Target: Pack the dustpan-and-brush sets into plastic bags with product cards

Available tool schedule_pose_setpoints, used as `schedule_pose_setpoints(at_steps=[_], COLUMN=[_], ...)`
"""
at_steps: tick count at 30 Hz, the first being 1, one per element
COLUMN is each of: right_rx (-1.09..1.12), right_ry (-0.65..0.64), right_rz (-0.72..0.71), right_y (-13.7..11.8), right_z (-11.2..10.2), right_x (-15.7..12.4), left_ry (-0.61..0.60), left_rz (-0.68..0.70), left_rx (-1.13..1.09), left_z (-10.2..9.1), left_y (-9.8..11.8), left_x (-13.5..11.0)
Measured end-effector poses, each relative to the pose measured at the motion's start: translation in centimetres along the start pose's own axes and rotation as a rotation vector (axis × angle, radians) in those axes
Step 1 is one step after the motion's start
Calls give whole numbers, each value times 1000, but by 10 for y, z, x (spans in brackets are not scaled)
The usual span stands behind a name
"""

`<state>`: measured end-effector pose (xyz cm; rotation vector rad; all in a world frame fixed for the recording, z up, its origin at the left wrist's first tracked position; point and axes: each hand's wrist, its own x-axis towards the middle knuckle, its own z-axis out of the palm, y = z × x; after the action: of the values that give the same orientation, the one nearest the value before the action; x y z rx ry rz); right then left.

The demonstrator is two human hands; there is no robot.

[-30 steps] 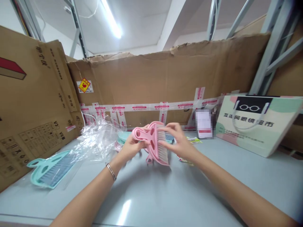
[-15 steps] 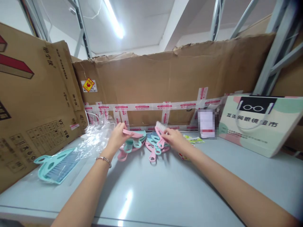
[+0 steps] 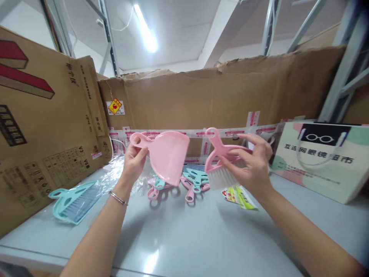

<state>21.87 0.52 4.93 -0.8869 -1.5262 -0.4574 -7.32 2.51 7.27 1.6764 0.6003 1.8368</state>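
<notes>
My left hand (image 3: pixel 135 157) is closed, thumb against fingers, on the looped handle of a pink plastic dustpan (image 3: pixel 170 157), held above the grey tabletop (image 3: pixel 178 234). The pan's straight lip faces right; open air separates it from a pink plastic brush with white bristles (image 3: pixel 219 147). My right hand (image 3: pixel 252 163) pinches that brush by its body, bristles downward, fingers partly spread. Turquoise and pink plastic pieces (image 3: pixel 196 177) lie heaped beyond, before the brown cardboard panel (image 3: pixel 201 100). A broad stretch of tabletop runs from the heap to the near edge.
</notes>
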Motion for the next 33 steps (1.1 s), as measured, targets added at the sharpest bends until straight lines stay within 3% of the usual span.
schedule_pose_setpoints(at_steps=[3,7,12,15,21,26,31,33], right_rx=[260,507,546,504,491,377,352,343], right_ry=[-89,-260,-344,-402,-549,-479,-427,-402], right_rz=[174,370,555,620,600,457,460,458], right_y=[-17,-26,-16,-12,-31,-42,-40,-38], right_z=[-5,10,30,34,30,32,34,35], right_x=[-3,-22,-42,-45,-43,-47,-49,-49], left_ry=[-105,-300,-423,-423,-366,-382,-519,-511], left_rz=[-199,-446,-582,-593,-408,-400,-470,-471], left_rx=[-129,-202,-237,-140,308,230,155,176], left_z=[12,30,37,37,51,69,75,76], left_y=[2,-7,-27,-34,-37,-32,-27,-26], left_x=[-9,-25,-33,-32,-36,-46,-50,-50])
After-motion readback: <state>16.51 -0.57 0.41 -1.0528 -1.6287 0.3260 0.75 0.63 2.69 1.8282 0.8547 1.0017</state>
